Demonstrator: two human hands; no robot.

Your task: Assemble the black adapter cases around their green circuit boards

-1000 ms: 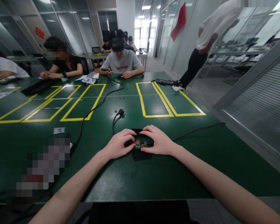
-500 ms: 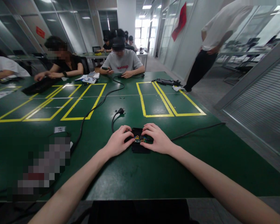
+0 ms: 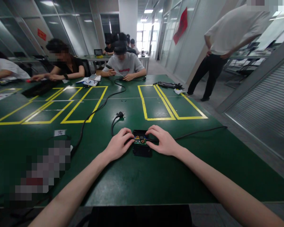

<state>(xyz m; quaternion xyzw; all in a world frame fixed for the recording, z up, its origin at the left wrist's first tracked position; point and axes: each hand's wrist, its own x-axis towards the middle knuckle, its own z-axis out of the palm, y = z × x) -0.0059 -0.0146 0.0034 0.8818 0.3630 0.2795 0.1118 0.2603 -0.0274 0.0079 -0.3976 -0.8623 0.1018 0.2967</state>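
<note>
A small green circuit board (image 3: 139, 141) with copper-coloured coils lies between my hands, over an opened black plastic case (image 3: 142, 151). My left hand (image 3: 119, 144) pinches the board's left end between thumb and fingers. At the opposite end, my right hand (image 3: 162, 141) grips the board's right edge, its thumb at the lower corner. A black cable (image 3: 194, 133) runs off to the right from under my right hand. Behind my left hand a black power plug (image 3: 120, 115) rests on the table, its cord curving down towards that hand.
Yellow tape rectangles (image 3: 159, 119) mark the green table (image 3: 123, 186). A long black cord (image 3: 101, 105) crosses it. A blurred power strip (image 3: 44, 167) lies at left, a folded black tripod-like thing (image 3: 169, 85) at the far edge. Several people sit opposite; one person (image 3: 213, 63) stands at right.
My fingers have drawn slightly apart, showing more of the circuit board between them. Across the table, a seated person has raised a handheld tool.
</note>
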